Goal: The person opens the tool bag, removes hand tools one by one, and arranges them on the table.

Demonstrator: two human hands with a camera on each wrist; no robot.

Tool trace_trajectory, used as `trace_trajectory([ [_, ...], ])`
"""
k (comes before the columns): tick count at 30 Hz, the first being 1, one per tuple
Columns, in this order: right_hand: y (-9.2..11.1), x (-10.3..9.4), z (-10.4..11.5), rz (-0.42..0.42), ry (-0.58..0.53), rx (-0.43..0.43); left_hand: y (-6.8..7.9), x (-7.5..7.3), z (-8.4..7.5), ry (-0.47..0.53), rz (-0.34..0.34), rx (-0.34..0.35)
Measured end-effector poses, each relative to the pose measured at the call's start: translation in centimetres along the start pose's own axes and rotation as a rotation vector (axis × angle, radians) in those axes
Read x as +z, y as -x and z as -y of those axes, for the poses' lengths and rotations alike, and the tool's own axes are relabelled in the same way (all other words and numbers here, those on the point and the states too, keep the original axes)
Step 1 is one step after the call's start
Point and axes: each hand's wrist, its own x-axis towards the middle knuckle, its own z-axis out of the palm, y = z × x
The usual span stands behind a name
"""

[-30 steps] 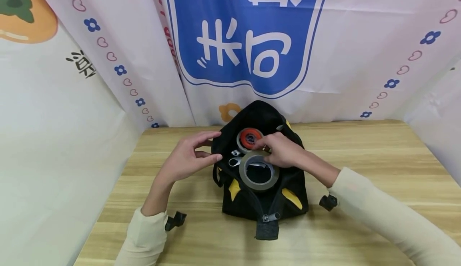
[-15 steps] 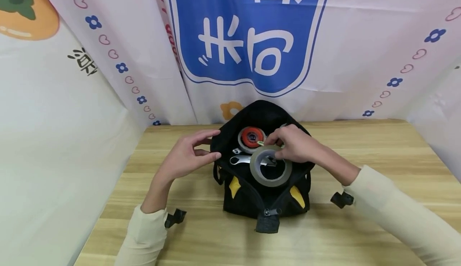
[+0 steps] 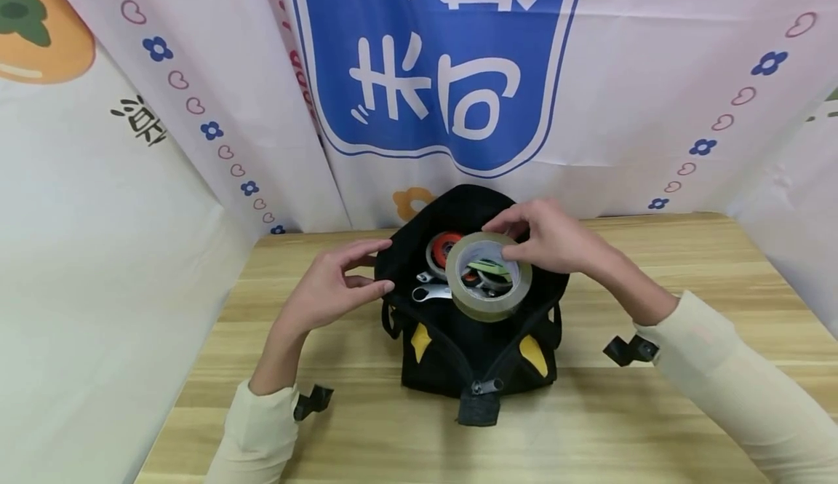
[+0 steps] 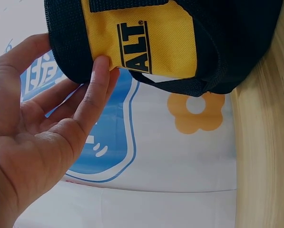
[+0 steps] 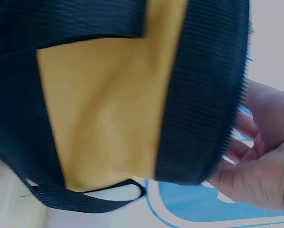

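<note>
In the head view, a black and yellow tool bag [image 3: 439, 364] stands with its zipped mouth wide. My right hand [image 3: 546, 240] pinches a roll of packing tape [image 3: 487, 309] by its upper right side, tilted over the opening. Through the roll's ring, a green thing [image 3: 489, 267] shows inside the bag. A red-centred tape roll [image 3: 445, 247] and a wrench [image 3: 428, 293] lie in the bag, partly covered by the held roll. At the bag's left rim, my left hand [image 3: 334, 284] holds the edge between thumb and fingers; the left wrist view shows the thumb [image 4: 100, 71] against the yellow side panel.
The bag rests on a wooden table [image 3: 340, 426], near its back edge. Behind it hangs a printed cloth [image 3: 622, 105] with a blue emblem, and white sheets [image 3: 98, 251] close the sides. A zipper pull [image 3: 484, 386] hangs at the bag's front flap.
My right hand has drawn the packing tape roll up and back from low in the bag's mouth, tilting it. The left hand stays at the left rim.
</note>
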Motion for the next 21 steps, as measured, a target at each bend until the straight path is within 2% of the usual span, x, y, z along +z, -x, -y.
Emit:
trace_trajectory([
  [6,0.9,-2.5,1.1,-0.078,-0.045,0.053,0.0,0.0,0.1,-0.015,-0.001,0.011],
  [11,2.2,-4.8,1.1,-0.164,-0.062,0.137,-0.1,0.0,0.1,-0.009,-0.004,0.015],
  [15,3.4,-6.6,0.1,-0.244,-0.065,0.228,-0.1,0.1,0.1,-0.012,-0.006,0.021],
  [21,5.5,-8.8,-2.6,-0.339,-0.041,0.319,0.0,0.1,0.1,-0.017,-0.004,0.021],
])
